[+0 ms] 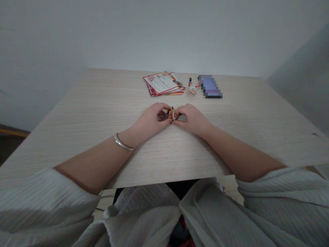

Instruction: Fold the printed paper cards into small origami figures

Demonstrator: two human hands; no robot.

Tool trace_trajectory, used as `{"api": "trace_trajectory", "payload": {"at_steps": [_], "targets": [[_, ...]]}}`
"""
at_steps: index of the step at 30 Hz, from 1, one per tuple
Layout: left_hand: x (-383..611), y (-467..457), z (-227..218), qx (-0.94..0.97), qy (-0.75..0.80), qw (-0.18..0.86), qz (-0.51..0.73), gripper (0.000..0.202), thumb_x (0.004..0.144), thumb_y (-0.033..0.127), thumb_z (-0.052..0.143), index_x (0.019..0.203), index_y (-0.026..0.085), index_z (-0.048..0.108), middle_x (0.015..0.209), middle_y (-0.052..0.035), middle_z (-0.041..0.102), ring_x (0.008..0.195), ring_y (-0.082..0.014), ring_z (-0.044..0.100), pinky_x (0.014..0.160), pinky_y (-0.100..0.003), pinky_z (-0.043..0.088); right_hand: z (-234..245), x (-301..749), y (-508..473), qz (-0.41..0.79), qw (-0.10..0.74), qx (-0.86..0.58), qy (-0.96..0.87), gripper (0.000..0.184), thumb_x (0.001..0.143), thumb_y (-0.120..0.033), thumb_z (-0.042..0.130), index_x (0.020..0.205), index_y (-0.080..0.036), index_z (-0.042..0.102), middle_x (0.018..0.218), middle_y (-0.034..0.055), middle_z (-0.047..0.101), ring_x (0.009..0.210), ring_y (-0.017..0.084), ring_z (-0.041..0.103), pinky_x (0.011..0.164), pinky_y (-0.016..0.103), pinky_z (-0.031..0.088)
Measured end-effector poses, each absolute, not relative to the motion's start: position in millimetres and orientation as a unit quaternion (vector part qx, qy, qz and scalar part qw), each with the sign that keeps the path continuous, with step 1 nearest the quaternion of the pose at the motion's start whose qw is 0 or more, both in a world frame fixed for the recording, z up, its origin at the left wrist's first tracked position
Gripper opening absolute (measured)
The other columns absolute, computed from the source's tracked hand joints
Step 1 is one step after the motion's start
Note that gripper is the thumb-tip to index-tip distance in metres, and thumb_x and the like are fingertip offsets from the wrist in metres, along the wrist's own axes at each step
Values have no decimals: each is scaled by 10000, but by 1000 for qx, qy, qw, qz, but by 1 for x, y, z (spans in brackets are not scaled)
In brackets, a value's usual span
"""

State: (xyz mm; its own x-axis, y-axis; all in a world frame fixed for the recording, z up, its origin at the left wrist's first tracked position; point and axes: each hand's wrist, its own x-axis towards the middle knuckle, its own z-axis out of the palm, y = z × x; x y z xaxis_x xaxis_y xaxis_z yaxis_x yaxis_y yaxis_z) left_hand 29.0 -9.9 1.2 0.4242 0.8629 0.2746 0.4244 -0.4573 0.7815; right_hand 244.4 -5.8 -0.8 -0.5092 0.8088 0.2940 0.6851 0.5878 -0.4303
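Note:
Both my hands rest on the light wooden table (102, 113) and meet at its middle. Between them is a small folded piece of coloured paper (171, 113), red, orange and blue. My left hand (151, 120) pinches its left side with curled fingers. My right hand (191, 119) pinches its right side the same way. A silver bangle (122, 143) sits on my left wrist.
A stack of red-and-white printed paper sheets (163, 83) lies at the back of the table. Beside it stands a small folded paper figure (191, 86), then a blurred dark object (210, 87). A grey wall stands behind the table; its front edge is close to my body.

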Motion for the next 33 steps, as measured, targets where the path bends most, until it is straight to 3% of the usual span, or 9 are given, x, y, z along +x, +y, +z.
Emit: {"api": "trace_trajectory", "payload": {"at_steps": [3,7,11,14,19,25,33], "targets": [[29,-9,-2,771,418,324,354,272,838,294,706,1090,199,663,1073,-62,746,982,-216,718,912,-376,604,0,244,-6,127,237,-434,-860,111,864,-259,787,950,-209,738,1016,57,793,976,246,678,930,372,465],[31,-9,-2,730,412,393,377,425,803,282,729,1196,191,594,903,-6,720,859,-171,717,827,-313,589,0,243,-7,118,240,-441,-857,85,880,-258,773,930,-203,733,992,61,786,969,249,671,923,370,464],[32,-9,-1,733,403,392,383,329,799,329,732,1081,181,653,940,-31,740,864,-171,706,818,-307,574,-3,245,-4,123,258,-432,-855,60,870,-230,771,874,-198,721,934,57,775,934,243,662,896,362,462],[31,-9,-1,758,386,386,356,349,824,344,702,1130,177,702,993,-51,769,890,-191,712,827,-326,570,-4,247,-2,135,265,-419,-858,61,859,-210,771,836,-199,716,899,51,766,901,230,653,869,351,458],[29,-10,-1,806,376,314,332,322,874,311,643,1138,170,761,1029,-65,780,872,-190,696,814,-336,544,-2,249,-2,156,273,-425,-849,84,840,-197,770,785,-215,709,857,25,757,859,208,635,812,325,448],[27,-8,1,826,369,217,366,254,872,277,690,1077,175,799,1015,-78,682,883,-176,648,785,-299,551,-3,248,-3,145,311,-435,-833,59,828,-183,787,817,-226,748,881,20,790,891,223,663,855,348,468],[28,-10,5,844,345,168,374,187,927,303,722,1075,193,757,1214,-101,750,1147,-236,686,1063,-396,549,-3,248,-4,113,344,-396,-844,50,869,-211,786,844,-236,750,963,29,813,972,244,699,923,384,491]]}}
